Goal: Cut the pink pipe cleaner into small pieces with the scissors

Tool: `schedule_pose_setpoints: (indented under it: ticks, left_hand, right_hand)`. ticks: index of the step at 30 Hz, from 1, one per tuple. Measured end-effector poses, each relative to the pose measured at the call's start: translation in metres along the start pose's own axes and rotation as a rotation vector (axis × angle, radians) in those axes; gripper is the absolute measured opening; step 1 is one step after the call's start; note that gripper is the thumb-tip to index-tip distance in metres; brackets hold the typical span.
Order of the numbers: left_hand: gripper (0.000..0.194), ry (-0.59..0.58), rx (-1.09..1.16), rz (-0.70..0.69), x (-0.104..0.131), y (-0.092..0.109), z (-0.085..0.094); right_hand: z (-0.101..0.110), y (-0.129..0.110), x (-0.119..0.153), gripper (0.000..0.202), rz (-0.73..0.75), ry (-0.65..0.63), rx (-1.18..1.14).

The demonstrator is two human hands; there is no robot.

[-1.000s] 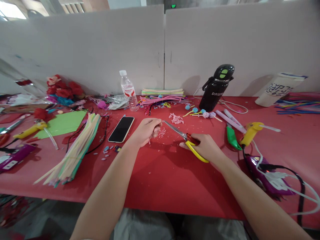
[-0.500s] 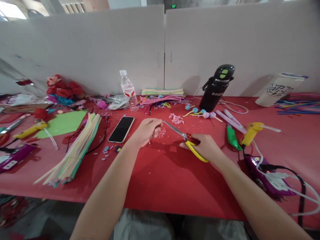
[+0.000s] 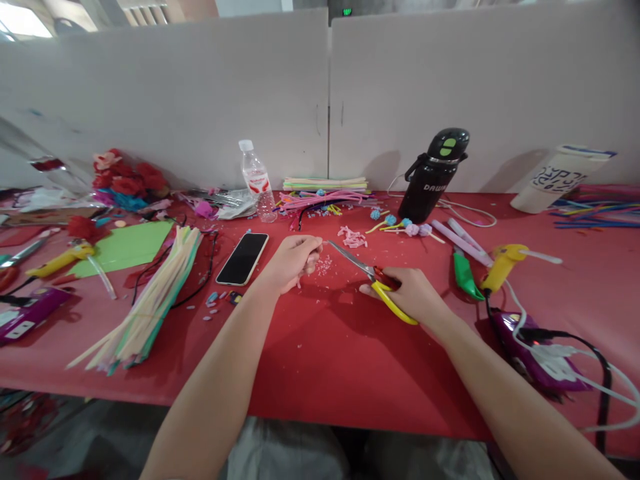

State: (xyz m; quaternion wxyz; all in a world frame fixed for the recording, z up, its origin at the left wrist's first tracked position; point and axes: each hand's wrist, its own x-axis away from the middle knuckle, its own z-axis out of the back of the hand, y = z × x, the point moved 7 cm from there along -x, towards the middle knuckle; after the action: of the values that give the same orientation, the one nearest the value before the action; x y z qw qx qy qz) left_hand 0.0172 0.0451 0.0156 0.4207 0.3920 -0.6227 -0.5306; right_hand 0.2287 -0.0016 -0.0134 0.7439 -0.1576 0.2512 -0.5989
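Note:
My right hand (image 3: pixel 407 292) is wrapped round the handles of scissors (image 3: pixel 387 301) with yellow and red grips. Their blades point left, and the tips are close to the fingertips of my left hand (image 3: pixel 299 261). That hand is closed in a pinch on what looks like a pink pipe cleaner (image 3: pixel 299 284), mostly hidden; a short bit shows below the fingers. Pink fuzz clippings (image 3: pixel 325 265) lie scattered under the blade tips. Just beyond them is a small pile of cut pink pipe cleaner pieces (image 3: pixel 352 237).
A phone (image 3: pixel 243 259) and a bundle of pale pipe cleaners (image 3: pixel 155 293) lie to the left. Behind stand a water bottle (image 3: pixel 259 183) and a black flask (image 3: pixel 431 180). On the right are a yellow glue gun (image 3: pixel 503 267) and a purple power strip (image 3: pixel 543 357) with cables.
My left fingertips have shifted very slightly left, widening the gap to the scissor tips a little. Nothing else visibly differs.

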Motion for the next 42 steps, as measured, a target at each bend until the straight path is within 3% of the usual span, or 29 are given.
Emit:
schedule_pose_setpoints:
  ticks: [20,30,42]
  left_hand:
    - [0.028,-0.001,-0.024,0.052,0.0032,0.0024,-0.0041]
    - [0.025,-0.025,-0.013,-0.014,0.0031,0.0058,-0.0033]
    - [0.025,-0.036,0.004,-0.017,0.0044,0.0077,-0.0032]
  right_hand:
    - [-0.0007,-0.0006,-0.0006,0.055,-0.006,-0.018,-0.002]
    - [0.0044,-0.0009,0.0001,0.057,-0.031,0.025,-0.037]
    - [0.0027,-0.0042,0.0014,0.059,-0.027,-0.035,-0.061]
